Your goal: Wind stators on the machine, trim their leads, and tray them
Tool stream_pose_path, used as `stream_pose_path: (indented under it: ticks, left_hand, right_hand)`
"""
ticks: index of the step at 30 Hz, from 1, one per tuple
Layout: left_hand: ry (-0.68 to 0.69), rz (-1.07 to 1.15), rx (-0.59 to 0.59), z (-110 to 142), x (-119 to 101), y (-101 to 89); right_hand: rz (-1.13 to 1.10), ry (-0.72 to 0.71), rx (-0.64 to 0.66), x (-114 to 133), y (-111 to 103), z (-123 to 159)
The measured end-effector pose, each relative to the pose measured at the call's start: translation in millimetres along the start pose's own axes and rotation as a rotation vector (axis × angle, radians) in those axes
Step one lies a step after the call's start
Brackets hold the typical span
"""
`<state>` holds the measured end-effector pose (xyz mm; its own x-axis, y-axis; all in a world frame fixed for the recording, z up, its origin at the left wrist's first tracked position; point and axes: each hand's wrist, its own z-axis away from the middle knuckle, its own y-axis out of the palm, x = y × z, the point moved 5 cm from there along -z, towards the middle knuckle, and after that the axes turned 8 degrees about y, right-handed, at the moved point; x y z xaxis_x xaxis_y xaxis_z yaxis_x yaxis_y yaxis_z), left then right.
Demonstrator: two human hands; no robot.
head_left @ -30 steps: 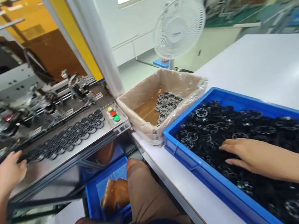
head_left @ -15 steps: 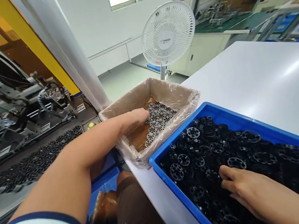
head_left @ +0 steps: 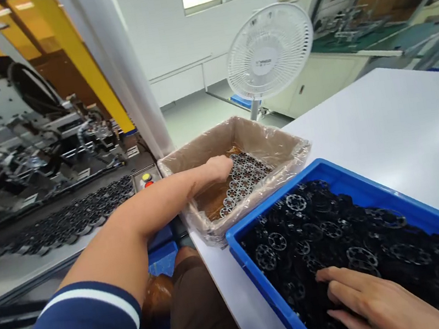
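Observation:
My left hand (head_left: 220, 169) reaches into a carton (head_left: 203, 139) lined with clear plastic. Its fingers curl downward at the edge of rows of grey perforated ring parts (head_left: 242, 175); the fingertips are hidden, so what they grip cannot be made out. Over a blue tray (head_left: 262, 302) heaped with loose black ring-shaped parts (head_left: 332, 230), my right hand (head_left: 361, 295) has its fingers somewhat apart. The fingertips touch the heap near a ring with a shiny face (head_left: 361, 257), and nothing shows held in them.
Carton and tray stand side by side on a white table (head_left: 363, 125). Behind the carton is a white fan (head_left: 270, 51). On the left, a machine (head_left: 51, 130) has a yellow post, a button box (head_left: 147, 180) and many dark parts (head_left: 73, 215) lying along its front.
The view has shifted a little to the left. My right hand has moved toward the near-left of the heap, its fingers spreading. My left hand stays in the carton beside the ring rows.

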<state>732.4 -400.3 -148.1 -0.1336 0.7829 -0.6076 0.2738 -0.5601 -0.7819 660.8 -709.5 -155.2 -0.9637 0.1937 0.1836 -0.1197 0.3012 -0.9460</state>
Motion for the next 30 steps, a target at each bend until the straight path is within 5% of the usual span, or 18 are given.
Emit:
stream_pose_path:
  ticks: [3,7,11,14,21,30]
  left_hand:
    - [0.085,-0.017,0.025,20.9,-25.3,-39.7]
    - [0.308,0.341,-0.075,109.8,-47.1,-70.1]
    - [0.277,0.974,-0.171,212.2,-41.2,-42.6]
    - [0.166,1.202,-0.286,258.3,-38.5,-13.6]
    - [0.128,1.263,-0.230,282.2,-71.7,6.1]
    - [0.125,1.345,-0.160,287.0,-96.0,28.7]
  right_hand:
    - [-0.061,-0.028,-0.049,1.1,-4.4,-6.4]
    - [-0.070,-0.098,-0.146,2.6,-6.3,-13.1]
    - [-0.011,-0.093,-0.226,7.0,-9.5,-23.1]
    - [-0.006,-0.038,-0.286,28.7,-25.7,-25.7]
    - [-0.289,-0.118,-0.446,103.2,-46.6,-14.7]
    - [-0.367,-0.234,-0.522,113.4,-42.2,0.0]
